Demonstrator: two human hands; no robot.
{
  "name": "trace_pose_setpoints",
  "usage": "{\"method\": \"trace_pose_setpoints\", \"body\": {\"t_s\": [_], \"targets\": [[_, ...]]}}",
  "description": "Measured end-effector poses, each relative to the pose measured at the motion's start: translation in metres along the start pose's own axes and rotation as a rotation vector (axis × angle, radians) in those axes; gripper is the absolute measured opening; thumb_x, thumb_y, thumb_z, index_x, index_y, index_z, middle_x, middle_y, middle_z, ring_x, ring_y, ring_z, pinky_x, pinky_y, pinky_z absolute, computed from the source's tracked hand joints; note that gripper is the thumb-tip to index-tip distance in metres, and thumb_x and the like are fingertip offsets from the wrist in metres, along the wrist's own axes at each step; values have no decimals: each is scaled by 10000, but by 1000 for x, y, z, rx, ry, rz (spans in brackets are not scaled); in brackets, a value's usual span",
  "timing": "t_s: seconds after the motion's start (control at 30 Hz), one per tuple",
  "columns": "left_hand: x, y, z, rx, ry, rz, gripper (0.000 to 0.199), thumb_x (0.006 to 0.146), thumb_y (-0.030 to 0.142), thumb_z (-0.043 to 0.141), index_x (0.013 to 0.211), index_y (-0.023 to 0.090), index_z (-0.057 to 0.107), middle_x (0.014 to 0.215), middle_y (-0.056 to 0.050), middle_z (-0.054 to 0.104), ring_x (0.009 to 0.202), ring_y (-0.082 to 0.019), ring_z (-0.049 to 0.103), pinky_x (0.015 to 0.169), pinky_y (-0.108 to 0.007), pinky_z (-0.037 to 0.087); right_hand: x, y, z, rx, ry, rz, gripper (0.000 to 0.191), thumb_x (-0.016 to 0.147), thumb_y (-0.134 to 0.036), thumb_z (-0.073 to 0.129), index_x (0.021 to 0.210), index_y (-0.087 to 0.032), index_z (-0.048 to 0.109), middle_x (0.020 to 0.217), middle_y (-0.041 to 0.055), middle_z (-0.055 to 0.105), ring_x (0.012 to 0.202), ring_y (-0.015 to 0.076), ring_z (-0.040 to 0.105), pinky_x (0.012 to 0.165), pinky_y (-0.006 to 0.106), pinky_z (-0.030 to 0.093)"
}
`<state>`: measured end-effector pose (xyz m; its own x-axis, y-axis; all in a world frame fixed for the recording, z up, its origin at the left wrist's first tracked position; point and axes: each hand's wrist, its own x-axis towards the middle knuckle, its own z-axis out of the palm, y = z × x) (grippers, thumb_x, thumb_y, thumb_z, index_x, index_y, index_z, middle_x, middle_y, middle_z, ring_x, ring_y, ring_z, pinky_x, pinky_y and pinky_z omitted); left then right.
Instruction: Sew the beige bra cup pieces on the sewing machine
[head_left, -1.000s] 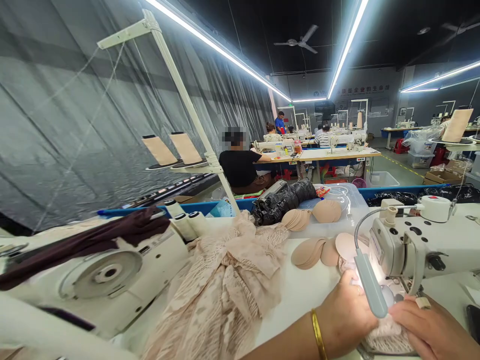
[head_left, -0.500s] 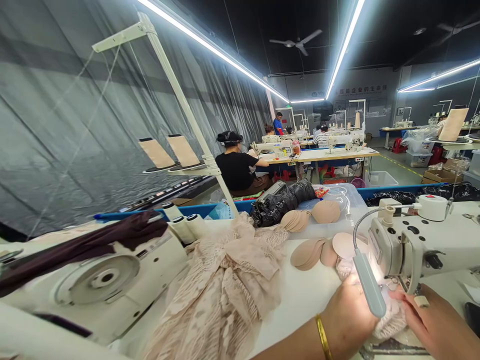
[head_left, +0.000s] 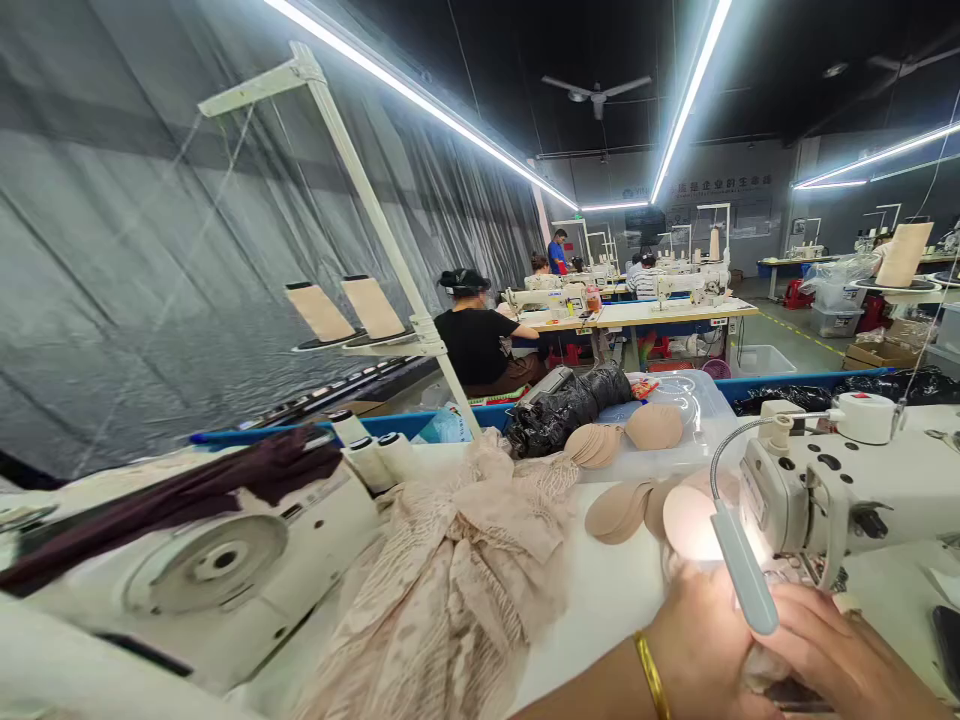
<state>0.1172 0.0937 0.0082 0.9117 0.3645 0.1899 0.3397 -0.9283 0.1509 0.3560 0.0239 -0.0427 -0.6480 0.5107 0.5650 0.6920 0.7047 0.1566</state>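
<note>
At the lower right, my left hand (head_left: pixel 694 635), with a gold bracelet at the wrist, is closed on pale lace fabric (head_left: pixel 765 664) beside the sewing machine (head_left: pixel 862 490). My right hand (head_left: pixel 825 635) lies against it, its fingers bent together over the same fabric. A grey lamp head (head_left: pixel 744 570) hides part of the left fingers, and most of the fabric is covered by the hands. Beige cup pads (head_left: pixel 619 512) lie in a fanned stack left of the machine, and a lighter round pad (head_left: pixel 691 520) is just behind my left hand.
Beige lace cloth (head_left: pixel 450 570) is heaped at centre. Another machine (head_left: pixel 300 550) lies left, near a thread stand (head_left: pixel 375 210) with cones. A clear plastic box (head_left: pixel 701 400) bears more pads and a black bag (head_left: pixel 562 410). A person in black (head_left: pixel 476 345) sits beyond.
My right hand has moved left, its fingers now over the fabric and close against my left hand. My left hand has shifted slightly; less lace shows between the hands.
</note>
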Motion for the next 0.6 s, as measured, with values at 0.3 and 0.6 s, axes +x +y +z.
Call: {"method": "trace_pose_setpoints", "body": {"t_s": [0.3, 0.6], "targets": [[-13, -12, 4, 65, -151, 77, 313, 881, 453, 710, 1088, 220, 686, 1054, -81, 707, 945, -302, 668, 800, -407, 487, -24, 11, 27, -131, -160, 161, 551, 882, 54, 379, 1247, -267, 641, 1190, -7, 807, 879, 173, 790, 851, 364, 533], [-8, -7, 11, 172, 73, 118, 148, 809, 183, 706, 918, 194, 605, 966, -20, 695, 878, -221, 623, 873, -442, 409, -8, 13, 3, -39, -71, 109, 546, 879, -35, 528, 1324, -315, 676, 1189, -59, 832, 957, 201, 783, 956, 370, 505]]}}
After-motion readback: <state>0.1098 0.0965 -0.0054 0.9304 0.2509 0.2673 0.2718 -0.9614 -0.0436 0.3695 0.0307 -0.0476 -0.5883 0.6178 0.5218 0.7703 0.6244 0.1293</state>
